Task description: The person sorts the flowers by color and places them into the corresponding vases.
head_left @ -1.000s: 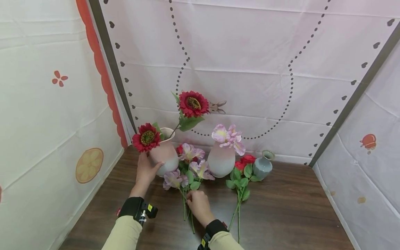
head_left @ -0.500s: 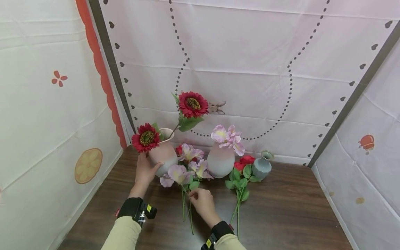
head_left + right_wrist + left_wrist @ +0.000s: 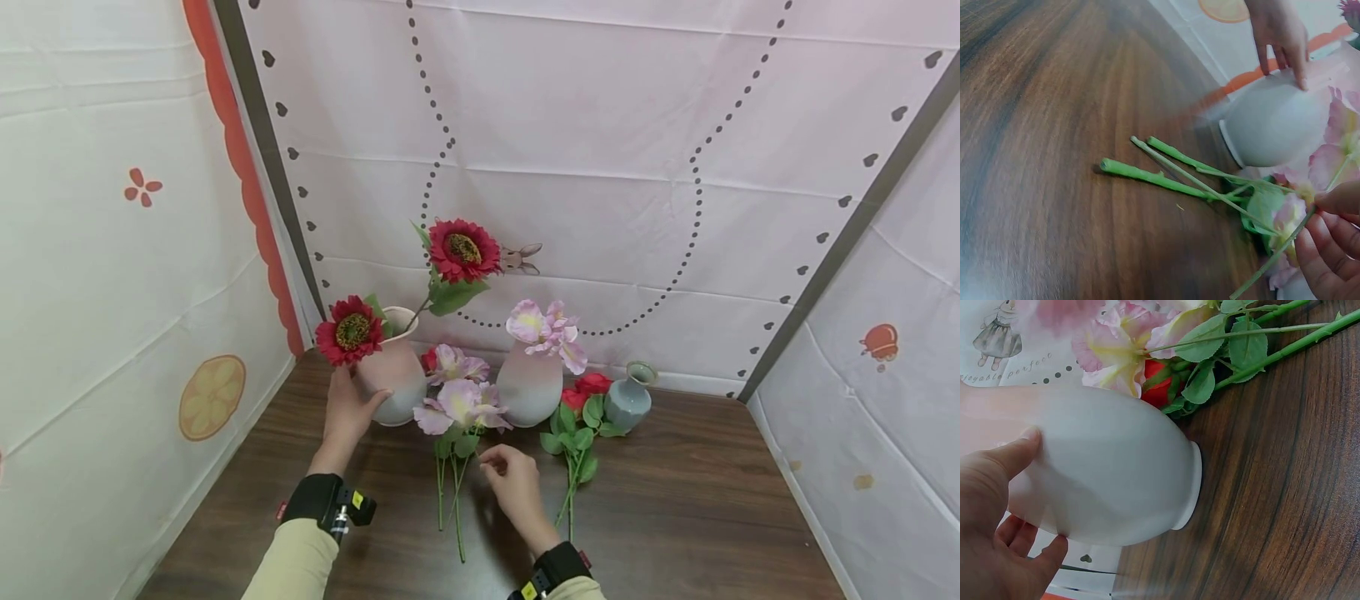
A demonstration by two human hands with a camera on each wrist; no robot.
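My left hand (image 3: 349,410) holds the side of a pink-and-white vase (image 3: 397,379), thumb on the near side and fingers round the far side in the left wrist view. Two red sunflower-like flowers (image 3: 462,250) stand in that vase. Between thumb and fingers, my right hand (image 3: 514,485) pinches the thin green stem (image 3: 1272,257) of a lilac iris-like flower (image 3: 459,400). This bloom overlaps other lilac flowers (image 3: 1113,347) and a red rose (image 3: 1157,381) that lie in front of the vases, their stems (image 3: 1154,177) pointing toward me.
A second pink-and-white vase (image 3: 529,392) with lilac blooms (image 3: 551,332) stands to the right. Beyond it are a small blue-grey vase (image 3: 628,404) and red roses (image 3: 585,390) lying on the wooden table (image 3: 675,508). Printed cloth walls (image 3: 570,125) enclose the back and sides.
My right hand has moved right and a little away from me, drawing the lilac flower rightward over the other blooms. The left hand stays on the vase.
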